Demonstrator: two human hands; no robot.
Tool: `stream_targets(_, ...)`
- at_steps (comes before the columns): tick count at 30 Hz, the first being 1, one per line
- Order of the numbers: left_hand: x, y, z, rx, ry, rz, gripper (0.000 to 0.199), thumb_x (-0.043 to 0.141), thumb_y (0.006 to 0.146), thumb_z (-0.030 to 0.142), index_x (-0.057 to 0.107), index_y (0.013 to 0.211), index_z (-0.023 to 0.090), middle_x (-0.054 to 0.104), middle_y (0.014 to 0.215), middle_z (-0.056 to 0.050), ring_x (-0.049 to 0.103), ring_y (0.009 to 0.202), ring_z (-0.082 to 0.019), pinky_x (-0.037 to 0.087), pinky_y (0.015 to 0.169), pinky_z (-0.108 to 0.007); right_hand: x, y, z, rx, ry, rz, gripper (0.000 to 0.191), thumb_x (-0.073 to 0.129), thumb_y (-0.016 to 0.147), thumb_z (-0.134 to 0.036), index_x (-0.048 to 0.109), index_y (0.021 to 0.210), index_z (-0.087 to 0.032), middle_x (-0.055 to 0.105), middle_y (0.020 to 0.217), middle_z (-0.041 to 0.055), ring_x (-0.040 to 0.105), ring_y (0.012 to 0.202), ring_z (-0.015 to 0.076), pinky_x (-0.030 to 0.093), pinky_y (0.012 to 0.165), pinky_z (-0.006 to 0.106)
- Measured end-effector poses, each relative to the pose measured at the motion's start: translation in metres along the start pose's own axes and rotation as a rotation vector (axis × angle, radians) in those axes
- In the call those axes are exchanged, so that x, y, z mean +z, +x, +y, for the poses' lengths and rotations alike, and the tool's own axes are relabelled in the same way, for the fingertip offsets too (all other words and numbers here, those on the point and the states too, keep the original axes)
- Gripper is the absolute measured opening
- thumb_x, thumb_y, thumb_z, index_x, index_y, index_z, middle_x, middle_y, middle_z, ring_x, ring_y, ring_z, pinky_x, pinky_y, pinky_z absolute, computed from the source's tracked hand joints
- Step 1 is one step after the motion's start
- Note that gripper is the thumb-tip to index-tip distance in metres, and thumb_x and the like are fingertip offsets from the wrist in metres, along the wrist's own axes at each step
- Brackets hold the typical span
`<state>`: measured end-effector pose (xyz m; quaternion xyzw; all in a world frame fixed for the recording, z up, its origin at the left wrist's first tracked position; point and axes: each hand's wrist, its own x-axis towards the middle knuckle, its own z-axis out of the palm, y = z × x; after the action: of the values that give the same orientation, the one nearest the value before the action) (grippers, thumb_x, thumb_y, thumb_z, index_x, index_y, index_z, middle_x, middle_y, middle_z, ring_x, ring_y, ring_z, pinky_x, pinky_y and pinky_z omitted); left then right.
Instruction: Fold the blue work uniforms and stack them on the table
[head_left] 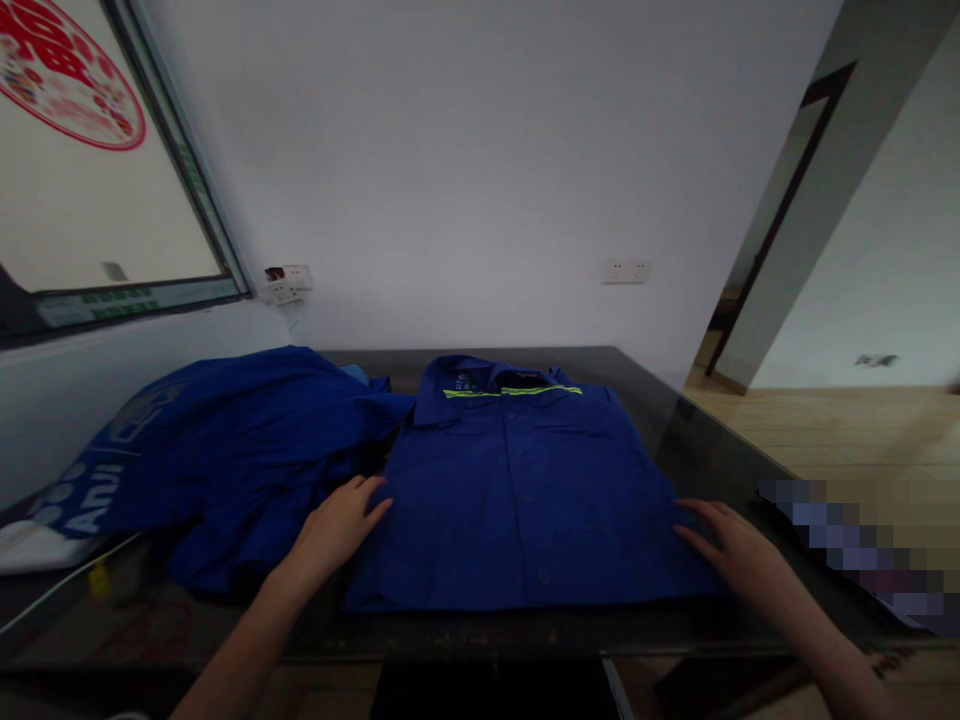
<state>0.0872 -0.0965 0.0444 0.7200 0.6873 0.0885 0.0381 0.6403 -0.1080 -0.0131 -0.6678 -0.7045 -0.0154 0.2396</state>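
Blue shirt (480, 510), flat, between left grip (337, 522) and right grip (729, 537), fingers apart

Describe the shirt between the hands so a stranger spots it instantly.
A dark table stands before the white wall. At its middle, between the left hand and right hand, the blue shirt lies flat, front up. Unlike the rumpled blue cloth left of it, it has a yellow-green chest stripe.

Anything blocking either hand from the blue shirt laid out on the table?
Nothing visible. The left hand is at the left side of the shirt, the right hand at its right. The blue clothing heap lies left of the shirt, not between it and either hand.
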Motion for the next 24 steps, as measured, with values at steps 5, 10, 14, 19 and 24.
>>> stream_targets(5, 0.002, -0.049, 0.002, -0.131, 0.133, -0.033, 0.038, 0.041, 0.090, 0.045, 0.063, 0.100, 0.016, 0.066, 0.100, -0.012, 0.061, 0.100, -0.028, 0.046, 0.085, -0.038, 0.001, -0.024, 0.019, 0.177, 0.002, 0.098, 0.048, 0.045, 0.075, -0.052, 0.062, 0.101, -0.015, 0.065, 0.078, 0.0117, 0.065, 0.072, 0.0295, 0.051, 0.068, 0.042)
stream_targets(10, 0.022, -0.056, 0.008, -0.151, -0.099, -0.026, 0.033, 0.043, 0.083, 0.049, 0.058, 0.088, 0.019, 0.067, 0.094, -0.010, 0.061, 0.098, -0.029, 0.044, 0.085, -0.045, 0.004, -0.022, -0.004, 0.190, 0.238, 0.086, 0.045, 0.051, 0.069, -0.052, 0.061, 0.098, -0.019, 0.059, 0.070, 0.0051, 0.061, 0.068, 0.0252, 0.049, 0.066, 0.038)
stream_targets(14, 0.035, -0.053, 0.013, -0.125, -0.480, 0.061, 0.031, 0.042, 0.080, 0.052, 0.049, 0.086, 0.022, 0.066, 0.088, -0.008, 0.065, 0.089, -0.026, 0.050, 0.082, -0.040, 0.006, -0.024, -0.012, 0.299, 0.406, 0.186, 0.041, 0.059, 0.061, -0.053, 0.059, 0.088, -0.021, 0.058, 0.072, 0.0035, 0.061, 0.072, 0.0241, 0.050, 0.069, 0.037)
stream_targets(19, 0.038, -0.056, 0.023, -0.157, -0.868, 0.184, 0.056, 0.053, 0.077, 0.051, 0.040, 0.122, 0.021, 0.063, 0.119, -0.012, 0.063, 0.109, -0.027, 0.054, 0.087, -0.040, -0.002, -0.026, -0.015, 0.384, 0.671, 0.133, 0.048, 0.070, 0.052, -0.052, 0.060, 0.088, -0.022, 0.062, 0.082, 0.0058, 0.064, 0.082, 0.0257, 0.054, 0.069, 0.035)
stream_targets(24, 0.038, -0.061, 0.020, -0.105, -0.891, 0.163, 0.064, 0.059, 0.074, 0.048, 0.046, 0.132, 0.022, 0.057, 0.134, -0.011, 0.058, 0.118, -0.028, 0.049, 0.098, -0.045, -0.017, -0.026, -0.026, 0.341, 0.765, -0.096, 0.045, 0.074, 0.056, -0.052, 0.064, 0.089, -0.023, 0.070, 0.087, 0.0079, 0.067, 0.088, 0.0278, 0.056, 0.073, 0.035)
